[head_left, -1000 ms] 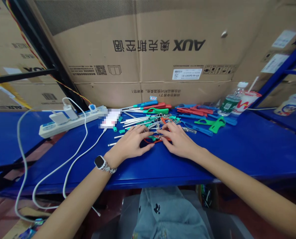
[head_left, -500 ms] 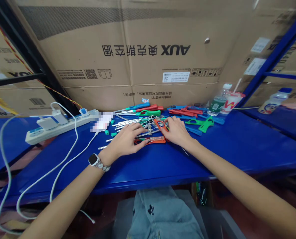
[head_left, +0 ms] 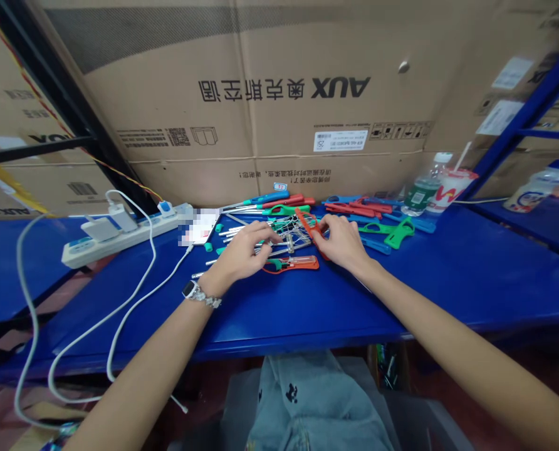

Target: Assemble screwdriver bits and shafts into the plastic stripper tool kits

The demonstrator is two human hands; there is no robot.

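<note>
My right hand (head_left: 344, 243) grips an orange plastic lighter handle shell (head_left: 304, 220), tilted up between thumb and fingers. My left hand (head_left: 244, 249) is over the loose parts with its fingers bent and the thumb apart from them; nothing shows in its grasp. Below its fingertips lies another orange lighter handle shell (head_left: 303, 263), with green and clear pieces inside. A small clear-and-metal part (head_left: 289, 243) sits among thin wires near the left fingertips. Metal lighter tubes (head_left: 230, 233) are partly hidden behind the left hand.
Red and blue handles (head_left: 350, 208) and green handle shells (head_left: 398, 233) lie behind and to the right. A green-labelled bottle (head_left: 420, 195) and a paper cup (head_left: 451, 191) stand at back right. A power strip (head_left: 120, 235), white cables and a phone (head_left: 204, 227) are left.
My left hand has lifted off the lower orange shell. My right hand has tilted its orange shell more upright. The camera view has shifted slightly.
</note>
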